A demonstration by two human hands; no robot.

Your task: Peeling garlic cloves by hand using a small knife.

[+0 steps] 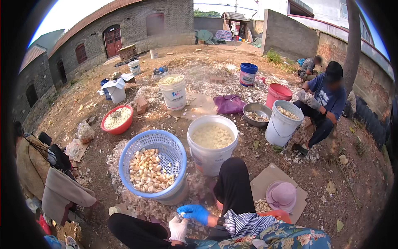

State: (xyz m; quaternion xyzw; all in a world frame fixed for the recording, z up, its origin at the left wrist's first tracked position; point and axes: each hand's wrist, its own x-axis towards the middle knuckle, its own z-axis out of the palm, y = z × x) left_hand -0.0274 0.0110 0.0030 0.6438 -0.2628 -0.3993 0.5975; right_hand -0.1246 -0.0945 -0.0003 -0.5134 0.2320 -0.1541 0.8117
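My right hand (196,213), in a blue glove, is closed on a small pale garlic clove (182,214) at its fingertips. Just below, my left hand (178,228) wears a white knit glove, its fingers curled up close to the clove; whether it grips anything is hidden. Both hands are between my knees, above a litter of garlic skins (136,199). Beyond them a blue plastic colander basket (122,165), tilted towards me, holds many unpeeled cloves (149,172). To its right stands a white bucket (206,158) with cloves in cloudy water (213,137).
A pink hat (281,196) and loose cloves (262,206) lie on cardboard (273,174) at my right. A gloved person (326,93) sits beyond a grey-white bucket (281,130) and a steel bowl (258,123). A red basin (116,129) and another white bucket (172,96) stand farther off.
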